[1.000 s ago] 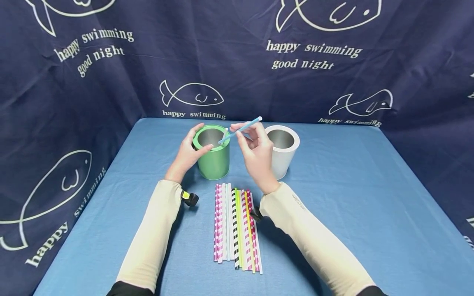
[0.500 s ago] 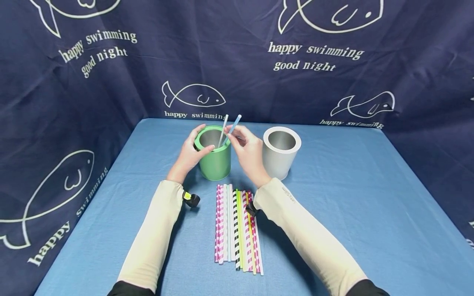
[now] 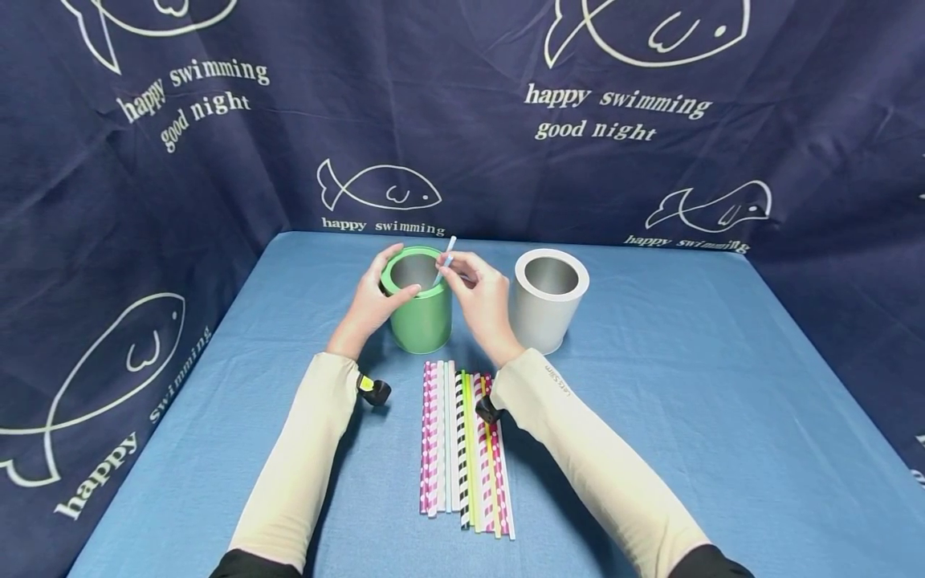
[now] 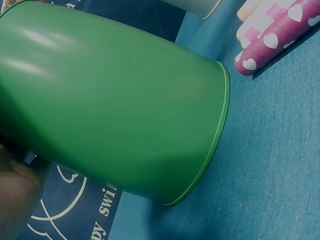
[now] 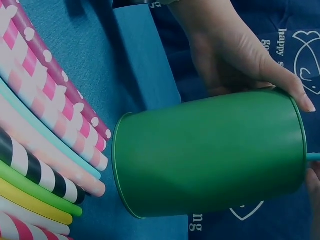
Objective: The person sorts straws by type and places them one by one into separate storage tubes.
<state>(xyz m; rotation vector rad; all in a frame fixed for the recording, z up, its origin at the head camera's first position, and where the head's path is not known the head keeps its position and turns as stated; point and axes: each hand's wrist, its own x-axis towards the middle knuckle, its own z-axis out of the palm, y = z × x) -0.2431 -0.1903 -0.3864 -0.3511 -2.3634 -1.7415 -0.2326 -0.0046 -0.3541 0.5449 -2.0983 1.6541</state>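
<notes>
My left hand holds the green can by its left side, the thumb lying over the near rim. At the can's right rim, my right hand pinches a blue straw, whose lower part is down inside the can. A pale straw also leans in the can, its top showing just above my right fingers. In the right wrist view, a bit of the blue straw sticks out past the rim, and the left thumb rests along the can's side.
To the right stands a white can, open at the top. In front lies a row of several patterned and plain straws on the blue cloth. A dark fish-print curtain hangs behind the table.
My right hand has moved left from near the white can to the green can's rim. The blue straw has been tilted steeper and lowered into the green can. My left hand has kept its hold.
</notes>
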